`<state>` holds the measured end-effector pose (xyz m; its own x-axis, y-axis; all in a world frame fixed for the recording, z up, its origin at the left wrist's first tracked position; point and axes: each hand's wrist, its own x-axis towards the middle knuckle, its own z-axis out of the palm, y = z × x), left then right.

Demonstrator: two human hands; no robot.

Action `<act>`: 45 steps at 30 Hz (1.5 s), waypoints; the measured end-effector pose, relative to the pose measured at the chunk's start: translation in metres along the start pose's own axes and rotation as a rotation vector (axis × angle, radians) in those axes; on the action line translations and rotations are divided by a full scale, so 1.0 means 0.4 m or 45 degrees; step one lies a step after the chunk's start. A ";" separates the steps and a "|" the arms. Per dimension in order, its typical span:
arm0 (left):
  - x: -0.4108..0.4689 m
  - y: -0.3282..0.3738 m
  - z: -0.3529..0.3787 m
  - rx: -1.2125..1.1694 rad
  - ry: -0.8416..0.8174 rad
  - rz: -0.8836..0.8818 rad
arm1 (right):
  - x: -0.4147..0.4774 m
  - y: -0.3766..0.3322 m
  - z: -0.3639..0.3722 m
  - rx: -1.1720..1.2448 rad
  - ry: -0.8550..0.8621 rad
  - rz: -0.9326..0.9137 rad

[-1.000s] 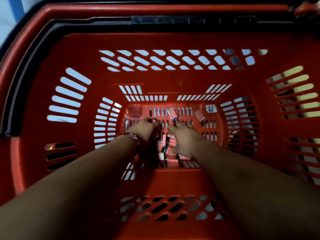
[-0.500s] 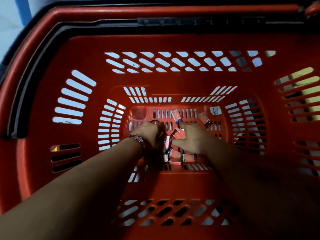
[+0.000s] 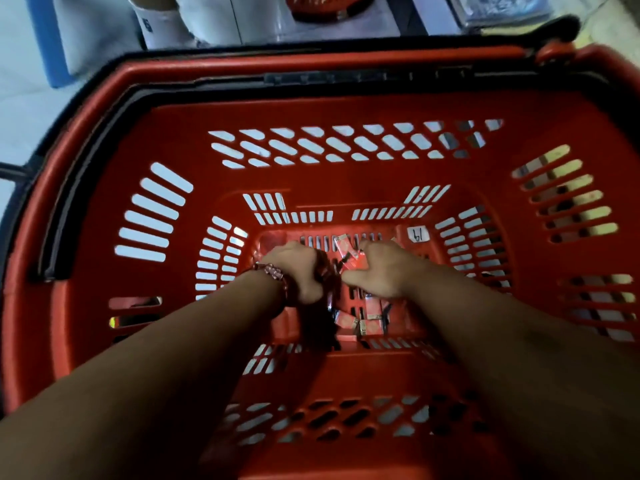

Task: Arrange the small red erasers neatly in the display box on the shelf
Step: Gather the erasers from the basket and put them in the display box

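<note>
Both my hands reach down to the floor of a red shopping basket point(image 3: 346, 168). Several small red erasers point(image 3: 370, 323) lie loose there in a heap near my wrists, and one more eraser point(image 3: 343, 247) lies just beyond my fingers. My left hand point(image 3: 294, 268), with a bead bracelet at the wrist, has its fingers curled round a few erasers. My right hand point(image 3: 384, 268) is curled over erasers beside it, thumb pointing left; its fingertips are hidden. The two hands almost touch. No display box or shelf shows.
The basket's black handle point(image 3: 86, 168) lies folded along its left and far rim. A white label point(image 3: 418, 234) sticks to the bottom. Beyond the basket are a pale floor, a person's white shoes point(image 3: 162, 22), a second red basket point(image 3: 325, 5) and a blue post point(image 3: 48, 39).
My head has pulled back, so the basket's far rim and the floor beyond now show. My hands have closed in toward each other over the erasers, and the right hand has shifted slightly forward.
</note>
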<state>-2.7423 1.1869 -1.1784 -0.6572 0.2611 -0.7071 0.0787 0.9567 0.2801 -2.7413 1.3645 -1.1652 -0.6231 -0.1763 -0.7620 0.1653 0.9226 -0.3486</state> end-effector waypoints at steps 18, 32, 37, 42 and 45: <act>-0.447 0.336 -0.351 0.574 0.650 0.436 | -0.593 0.019 -0.254 -0.111 0.656 0.022; -0.858 0.877 -0.401 0.573 0.930 1.016 | -1.333 0.208 -0.328 -0.026 1.282 0.211; -0.927 1.053 -0.358 0.527 0.868 1.140 | -1.511 0.328 -0.297 0.027 1.393 0.379; -0.965 1.215 -0.275 0.368 0.756 1.310 | -1.640 0.453 -0.273 0.062 1.452 0.523; -0.969 1.292 -0.236 0.239 0.723 1.411 | -1.667 0.526 -0.256 0.128 1.520 0.575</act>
<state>-2.5175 1.5681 -0.6982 -0.3957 0.8866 0.2395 0.8676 0.2755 0.4139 -2.3694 1.7113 -0.6747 -0.7847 0.6084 0.1190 0.5647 0.7807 -0.2676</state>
